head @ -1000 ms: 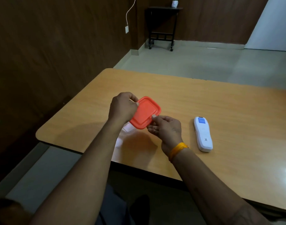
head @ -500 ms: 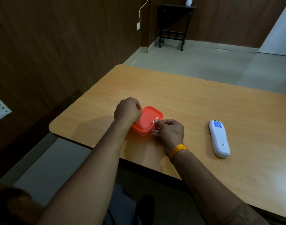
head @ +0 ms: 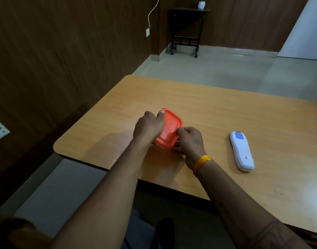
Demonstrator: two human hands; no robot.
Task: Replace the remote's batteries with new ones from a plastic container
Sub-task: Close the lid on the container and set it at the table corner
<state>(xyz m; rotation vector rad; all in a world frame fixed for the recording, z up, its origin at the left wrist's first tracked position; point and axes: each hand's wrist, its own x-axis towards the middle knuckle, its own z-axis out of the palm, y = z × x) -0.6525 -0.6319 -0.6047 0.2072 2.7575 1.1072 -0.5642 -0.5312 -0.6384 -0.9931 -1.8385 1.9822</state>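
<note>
the orange-lidded container (head: 169, 131) sits near the tabletop's (head: 217, 112) left front corner, gripped from both sides: left hand (head: 149, 125) curled on its left edge, thumb on the lid, right hand (head: 190, 140) pinching the right edge. the white remote (head: 241, 151) lies well apart to the right, long axis running away from the person, blue-labelled end far. pale tiled floor (head: 217, 69) and dark wood-panelled walls (head: 64, 51) surround.

Lid (head: 171, 129): orange plastic, smooth, slight sheen.
Remote (head: 241, 151): white plastic, smooth, matt.
Bench (head: 244, 112): light wood-grain laminate, glossy right of the remote.
</note>
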